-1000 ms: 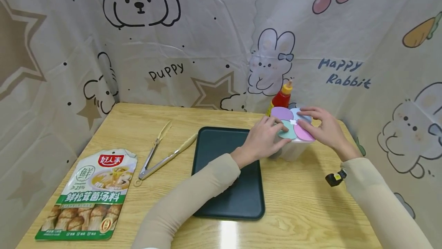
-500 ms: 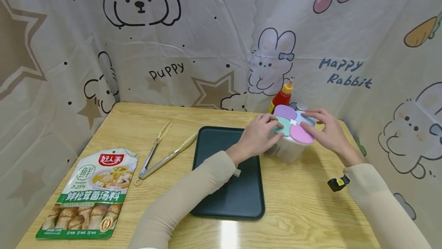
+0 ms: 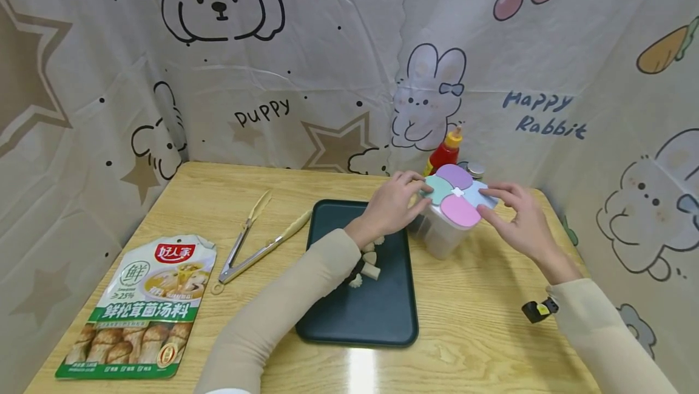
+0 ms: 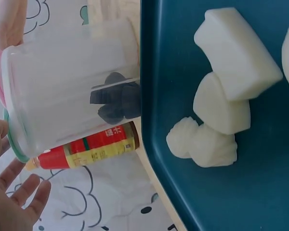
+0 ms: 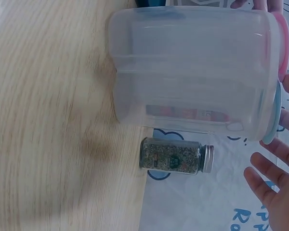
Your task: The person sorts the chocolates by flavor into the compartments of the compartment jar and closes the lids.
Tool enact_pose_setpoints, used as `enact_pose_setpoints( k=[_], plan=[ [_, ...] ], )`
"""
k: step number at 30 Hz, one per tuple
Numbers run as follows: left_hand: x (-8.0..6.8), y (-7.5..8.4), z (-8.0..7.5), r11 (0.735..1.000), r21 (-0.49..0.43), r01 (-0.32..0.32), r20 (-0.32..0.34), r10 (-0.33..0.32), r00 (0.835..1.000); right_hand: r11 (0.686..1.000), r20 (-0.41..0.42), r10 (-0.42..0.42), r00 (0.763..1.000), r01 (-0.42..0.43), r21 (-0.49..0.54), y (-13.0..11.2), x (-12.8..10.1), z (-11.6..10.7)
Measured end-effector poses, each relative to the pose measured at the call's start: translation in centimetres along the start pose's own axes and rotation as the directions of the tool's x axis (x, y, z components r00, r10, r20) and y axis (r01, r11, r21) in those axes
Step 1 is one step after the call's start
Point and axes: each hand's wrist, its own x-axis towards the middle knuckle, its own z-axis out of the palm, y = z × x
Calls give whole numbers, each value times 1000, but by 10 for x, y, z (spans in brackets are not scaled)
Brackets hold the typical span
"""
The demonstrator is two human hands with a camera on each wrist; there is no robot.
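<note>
A clear plastic storage container (image 3: 443,235) with a petal-shaped lid (image 3: 459,210) in purple, green, pink and blue stands right of the dark tray (image 3: 360,327). My left hand (image 3: 390,204) holds the lid's edge at the green petal, its other fingers spread in the left wrist view. Across from it, my right hand (image 3: 519,221) has thumb and fingers on the blue petal's edge. Through the container wall, dark chunks (image 4: 116,98) show in one compartment. Pale white chunks (image 4: 238,55) lie on the tray, partly hidden by my left arm in the head view.
Behind the container stands a red sauce bottle (image 3: 445,154) with a yellow cap. A glass spice jar (image 5: 176,155) is beside it. Open metal tongs (image 3: 256,254) and a mushroom soup seasoning pouch (image 3: 139,309) lie on the left. Printed cloth hangs around the table.
The container and lid have turned clockwise and shifted slightly left, with both hands on them. My left hand moved left, and the pale chunks came into view beneath its sleeve.
</note>
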Motion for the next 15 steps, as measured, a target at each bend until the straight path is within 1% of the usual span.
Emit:
enact_pose_setpoints(
  k=[4, 6, 8, 10, 12, 15],
  plan=[
    [1, -2, -3, 1000, -9, -8, 8, 8, 1000, 1000, -9, -5, 1000, 5, -13, -3, -1, 0],
    [0, -1, -3, 1000, -8, -21, 2, 21, 1000, 1000, -14, -17, 1000, 16, -21, -5, -2, 0],
    [-1, 0, -3, 999, -10, -46, -8, 46, 999, 998, -27, -60, 998, 59, -34, -8, -3, -1],
    [-2, 2, -2, 996, -16, -86, -20, 85, 996, 990, -43, -134, 990, 131, -60, -12, -4, -1],
    [-4, 4, -1, 990, -39, -132, -29, 131, 991, 970, -52, -233, 971, 228, -87, -16, -5, -2],
    [-5, 7, 0, 979, -72, -191, -36, 189, 981, 914, -46, -390, 920, 381, -137, -21, -5, -2]
  ],
)
